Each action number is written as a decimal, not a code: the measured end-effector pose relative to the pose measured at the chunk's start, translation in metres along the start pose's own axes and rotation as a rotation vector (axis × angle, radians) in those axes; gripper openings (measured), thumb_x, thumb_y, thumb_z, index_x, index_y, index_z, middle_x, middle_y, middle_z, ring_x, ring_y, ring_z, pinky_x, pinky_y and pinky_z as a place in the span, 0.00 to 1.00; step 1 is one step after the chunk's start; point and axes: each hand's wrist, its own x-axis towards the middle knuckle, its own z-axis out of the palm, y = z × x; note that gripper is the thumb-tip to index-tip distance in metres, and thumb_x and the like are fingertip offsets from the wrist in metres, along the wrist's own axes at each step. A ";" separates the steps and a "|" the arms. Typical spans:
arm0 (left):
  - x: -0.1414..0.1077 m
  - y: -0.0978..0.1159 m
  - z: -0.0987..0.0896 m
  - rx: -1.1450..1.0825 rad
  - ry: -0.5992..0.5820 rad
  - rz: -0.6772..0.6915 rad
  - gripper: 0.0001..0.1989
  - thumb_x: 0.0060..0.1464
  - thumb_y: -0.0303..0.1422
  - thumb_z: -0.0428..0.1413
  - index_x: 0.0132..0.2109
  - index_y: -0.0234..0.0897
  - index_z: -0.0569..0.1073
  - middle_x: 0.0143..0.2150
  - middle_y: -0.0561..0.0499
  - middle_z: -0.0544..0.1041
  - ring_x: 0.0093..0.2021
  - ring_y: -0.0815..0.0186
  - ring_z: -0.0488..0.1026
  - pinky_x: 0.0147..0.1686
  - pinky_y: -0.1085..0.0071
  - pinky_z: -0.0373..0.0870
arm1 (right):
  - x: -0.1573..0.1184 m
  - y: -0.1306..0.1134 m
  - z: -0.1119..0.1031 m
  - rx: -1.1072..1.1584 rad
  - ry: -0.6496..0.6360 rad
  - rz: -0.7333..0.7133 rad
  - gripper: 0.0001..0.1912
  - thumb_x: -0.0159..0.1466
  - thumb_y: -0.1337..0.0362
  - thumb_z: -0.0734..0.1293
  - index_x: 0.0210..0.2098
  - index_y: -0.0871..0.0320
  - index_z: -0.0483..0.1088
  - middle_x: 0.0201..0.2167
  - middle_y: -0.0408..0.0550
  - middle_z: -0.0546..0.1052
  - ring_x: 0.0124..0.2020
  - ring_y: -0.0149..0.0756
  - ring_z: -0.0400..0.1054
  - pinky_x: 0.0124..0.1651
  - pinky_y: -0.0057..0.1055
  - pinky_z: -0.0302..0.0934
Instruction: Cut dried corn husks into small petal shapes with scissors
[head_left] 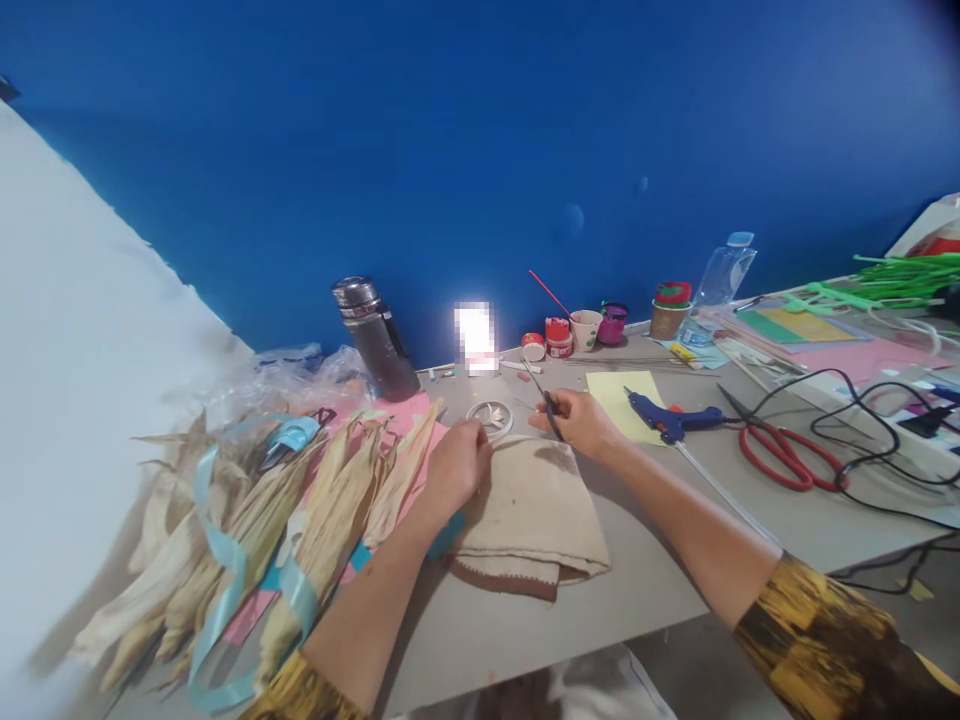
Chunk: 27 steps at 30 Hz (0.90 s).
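Note:
My right hand (581, 422) grips scissors (553, 408) with dark handles. Their thin metal blades point away to the upper left and look spread apart. My left hand (461, 465) is closed, fingertips pressed together at the far left corner of a folded beige cloth (536, 510). Whatever those fingers pinch is too small or hidden to make out. Just beyond them a white ring-shaped roll (491, 416) lies on the table, with small pale scraps inside it. The cloth lies flat between my forearms.
Dried corn husks (337, 490) and a light blue ribbon (217, 530) cover the left side. A dark flask (379, 340) stands behind them. On the right lie a blue glue gun (675, 418), red-handled scissors (795, 460) and black cables (892, 430). Paint pots (559, 338) line the wall.

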 end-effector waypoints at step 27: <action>-0.032 0.026 0.024 -1.189 -0.065 -0.123 0.22 0.56 0.52 0.52 0.27 0.38 0.64 0.18 0.60 0.57 0.17 0.73 0.52 0.18 0.75 0.51 | -0.036 -0.036 0.028 0.716 -0.223 0.167 0.12 0.46 0.64 0.74 0.26 0.60 0.68 0.19 0.40 0.68 0.20 0.27 0.58 0.26 0.27 0.50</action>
